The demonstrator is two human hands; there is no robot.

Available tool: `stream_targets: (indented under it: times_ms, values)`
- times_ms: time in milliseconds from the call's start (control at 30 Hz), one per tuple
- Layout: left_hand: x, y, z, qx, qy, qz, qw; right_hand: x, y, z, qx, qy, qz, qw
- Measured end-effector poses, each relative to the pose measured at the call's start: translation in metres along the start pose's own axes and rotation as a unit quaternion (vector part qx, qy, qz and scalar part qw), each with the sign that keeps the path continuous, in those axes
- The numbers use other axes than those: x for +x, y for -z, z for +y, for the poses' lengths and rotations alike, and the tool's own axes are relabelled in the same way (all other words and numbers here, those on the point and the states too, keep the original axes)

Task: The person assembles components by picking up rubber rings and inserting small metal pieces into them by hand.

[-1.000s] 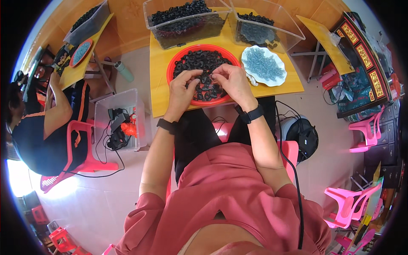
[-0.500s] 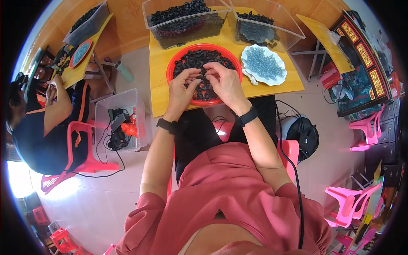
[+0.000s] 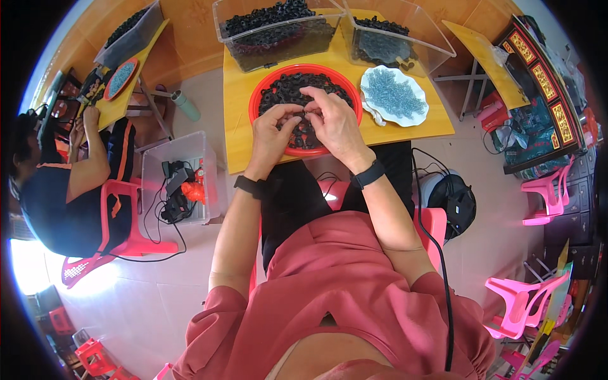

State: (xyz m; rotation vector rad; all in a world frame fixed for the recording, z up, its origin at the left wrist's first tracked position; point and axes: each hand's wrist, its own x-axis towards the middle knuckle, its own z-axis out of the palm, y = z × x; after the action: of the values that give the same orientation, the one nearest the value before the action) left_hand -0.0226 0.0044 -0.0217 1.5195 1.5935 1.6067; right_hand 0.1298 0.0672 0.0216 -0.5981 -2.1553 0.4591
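Note:
Both my hands meet over a round red tray point(image 3: 254, 101) heaped with small black ring-like parts point(image 3: 278, 92). My left hand point(image 3: 271, 134) has thumb and forefinger pinched together, with something too small to make out at the tips. Right against it, my right hand point(image 3: 337, 130) is also in a pinch, its forefinger bent and raised. What lies between its fingertips is hidden. To the right of the tray, a white scalloped plate point(image 3: 405, 121) holds many small clear bluish pieces point(image 3: 392, 92).
Behind the tray on the yellow table point(image 3: 237, 142) stand two clear bins, a left one point(image 3: 272, 60) and a right one point(image 3: 440, 54), with black parts. At left a co-worker point(image 3: 69, 196) sits at another table. A clear box point(image 3: 206, 206) with cables is on the floor.
My right forefinger has lifted and bent a little higher, while both hands stay together over the tray. The co-worker's arm at left has shifted slightly.

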Motion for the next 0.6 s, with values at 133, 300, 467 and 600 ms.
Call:
stream_targets:
  times_ms: [133,300,467,600]
  values:
    - [0.001,0.000,0.001,-0.053,0.032,-0.005,0.998,-0.001,-0.002,0.005,0.068,-0.049,0.001,0.997]
    - [0.002,0.001,-0.005,-0.140,0.053,0.008,0.989,-0.001,0.004,0.013,0.083,-0.075,0.021,0.994]
    - [0.006,0.011,-0.001,-0.269,0.090,0.043,0.958,-0.003,0.018,0.036,-0.010,-0.130,0.069,0.989]
    - [0.005,0.009,0.001,-0.292,0.099,0.047,0.950,-0.007,0.027,0.045,-0.080,-0.146,0.034,0.985]
